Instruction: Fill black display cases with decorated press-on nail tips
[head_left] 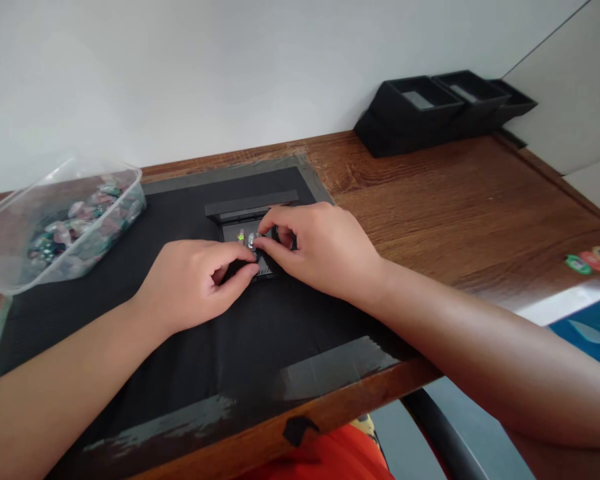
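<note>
A small open black box lies on the black mat, its lid standing up behind it. Small gems, one green and one pale, show inside the box. My left hand rests at the box's near left edge, fingers curled and pinched against it. My right hand covers the box's right side, its fingertips pinched together over a pale gem. What else the fingers hold is hidden.
A clear plastic tub of several coloured stones sits at the mat's far left. Stacked black boxes stand against the wall at the back right. Round coloured stickers lie at the right table edge. A chair arm shows below.
</note>
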Demonstrator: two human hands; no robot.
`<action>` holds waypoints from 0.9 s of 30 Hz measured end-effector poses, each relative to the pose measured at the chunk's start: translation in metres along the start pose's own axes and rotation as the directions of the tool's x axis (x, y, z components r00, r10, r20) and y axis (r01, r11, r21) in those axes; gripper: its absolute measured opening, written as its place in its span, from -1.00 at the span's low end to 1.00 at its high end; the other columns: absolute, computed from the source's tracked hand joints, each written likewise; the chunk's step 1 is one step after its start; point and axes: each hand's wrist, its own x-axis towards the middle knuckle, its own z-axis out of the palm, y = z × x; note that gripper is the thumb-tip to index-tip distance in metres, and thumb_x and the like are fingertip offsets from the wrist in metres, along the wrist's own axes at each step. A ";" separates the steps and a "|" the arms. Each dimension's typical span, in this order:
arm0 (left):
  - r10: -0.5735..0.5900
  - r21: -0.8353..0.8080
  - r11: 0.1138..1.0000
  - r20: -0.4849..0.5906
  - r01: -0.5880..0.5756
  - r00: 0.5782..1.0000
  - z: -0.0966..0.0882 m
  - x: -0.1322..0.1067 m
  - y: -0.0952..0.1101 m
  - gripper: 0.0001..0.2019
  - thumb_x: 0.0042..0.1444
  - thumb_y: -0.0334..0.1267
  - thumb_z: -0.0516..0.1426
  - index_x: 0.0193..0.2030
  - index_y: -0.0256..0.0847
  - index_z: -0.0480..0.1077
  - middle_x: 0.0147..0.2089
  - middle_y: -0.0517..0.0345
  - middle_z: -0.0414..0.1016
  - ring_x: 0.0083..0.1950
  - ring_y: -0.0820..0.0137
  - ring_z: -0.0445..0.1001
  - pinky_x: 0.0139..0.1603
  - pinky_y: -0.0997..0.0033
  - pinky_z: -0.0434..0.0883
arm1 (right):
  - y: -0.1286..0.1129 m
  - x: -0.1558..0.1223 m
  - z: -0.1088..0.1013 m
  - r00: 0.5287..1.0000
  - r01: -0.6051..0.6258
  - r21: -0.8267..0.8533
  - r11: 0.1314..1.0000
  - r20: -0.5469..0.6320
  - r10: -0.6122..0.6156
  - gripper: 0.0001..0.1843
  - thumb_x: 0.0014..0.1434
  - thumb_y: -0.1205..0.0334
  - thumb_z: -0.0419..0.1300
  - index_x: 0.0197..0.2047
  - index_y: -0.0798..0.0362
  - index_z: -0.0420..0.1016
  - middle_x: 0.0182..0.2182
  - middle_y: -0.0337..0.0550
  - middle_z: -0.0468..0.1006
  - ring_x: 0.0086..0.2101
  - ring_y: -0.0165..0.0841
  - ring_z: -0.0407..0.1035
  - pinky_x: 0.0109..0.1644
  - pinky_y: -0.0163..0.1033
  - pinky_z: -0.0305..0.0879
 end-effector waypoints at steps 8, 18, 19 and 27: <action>-0.023 0.020 1.000 0.014 0.023 1.000 -0.001 0.002 0.000 -0.71 0.39 -0.15 0.18 0.02 -0.07 0.76 -0.58 0.30 0.42 -0.56 0.45 0.37 -0.44 0.41 0.19 | 0.000 -0.002 -0.001 1.000 -0.001 0.067 0.998 -0.017 0.002 -0.85 0.33 0.16 0.33 -0.13 -0.04 0.76 -0.48 -0.30 0.62 -0.45 -0.39 0.36 -0.30 -0.22 0.02; -0.094 0.017 0.995 -0.011 0.094 0.995 -0.001 0.001 0.001 -0.69 0.40 -0.11 0.20 0.07 -0.07 0.77 -0.56 0.29 0.53 -0.57 0.45 0.41 -0.46 0.39 0.23 | 0.001 0.002 -0.004 0.996 -0.006 0.133 0.991 0.084 -0.005 -0.92 0.23 0.24 0.37 -0.29 0.00 0.72 -0.50 -0.33 0.59 -0.47 -0.44 0.34 -0.30 -0.26 0.08; -0.097 0.012 0.995 -0.013 0.097 0.995 -0.001 0.001 0.001 -0.69 0.40 -0.11 0.21 0.07 -0.06 0.77 -0.56 0.29 0.53 -0.57 0.45 0.42 -0.46 0.39 0.24 | 0.001 0.002 -0.004 0.996 -0.009 0.128 0.992 0.085 -0.002 -0.92 0.24 0.25 0.37 -0.30 0.00 0.72 -0.50 -0.32 0.59 -0.47 -0.44 0.33 -0.29 -0.26 0.08; -0.112 -0.036 0.993 -0.017 0.111 0.994 -0.003 -0.001 0.000 -0.72 0.38 -0.06 0.22 -0.11 -0.04 0.79 -0.50 0.24 0.64 -0.53 0.44 0.52 -0.45 0.39 0.29 | 0.001 0.001 -0.003 0.997 0.002 0.060 0.998 0.071 -0.006 -0.88 0.27 0.21 0.40 -0.31 -0.02 0.77 -0.47 -0.29 0.62 -0.44 -0.42 0.34 -0.29 -0.22 0.01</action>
